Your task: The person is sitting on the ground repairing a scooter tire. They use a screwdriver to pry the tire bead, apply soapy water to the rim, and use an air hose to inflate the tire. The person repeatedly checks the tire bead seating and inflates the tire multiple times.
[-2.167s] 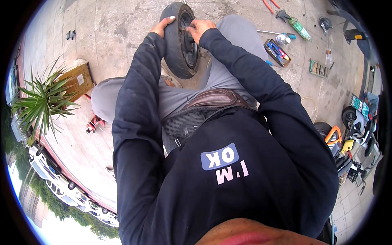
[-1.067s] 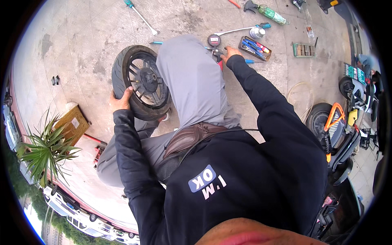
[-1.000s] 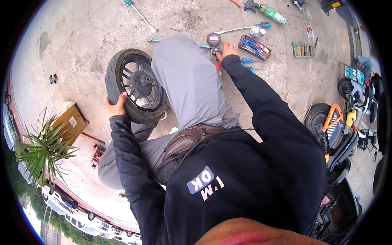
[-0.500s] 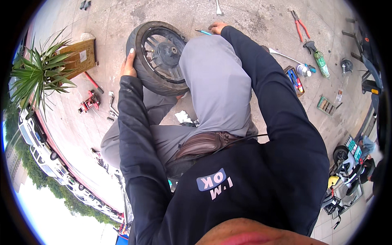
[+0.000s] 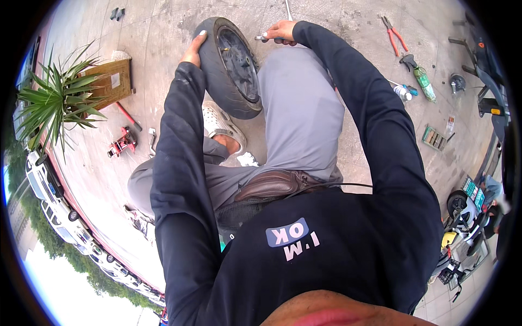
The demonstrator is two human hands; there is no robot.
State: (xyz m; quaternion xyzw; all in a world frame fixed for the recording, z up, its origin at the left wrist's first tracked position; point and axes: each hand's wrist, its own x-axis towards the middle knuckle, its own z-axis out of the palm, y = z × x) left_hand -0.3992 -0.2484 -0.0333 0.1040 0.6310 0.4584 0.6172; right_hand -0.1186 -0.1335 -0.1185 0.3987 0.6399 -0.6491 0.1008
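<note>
A small motorcycle wheel with a black tyre and a dark hub stands tilted on the ground in front of me, beside my raised knee. My left hand grips the tyre's upper left side, thumb on the tread. To the right of the wheel, my right hand is closed around a short hand tool. Its silver end points left toward the wheel without touching it; most of its dark handle is hidden in my fingers, so its exact kind is unclear.
Red-handled pliers, a green spray bottle and a white bottle lie at right. At left are a potted plant and a red floor jack. A long metal tool lies beyond my right hand.
The wheel has turned more edge-on and shifted right, its tread now facing my left hand. My right hand has picked up the tool from the ground and moved slightly left.
</note>
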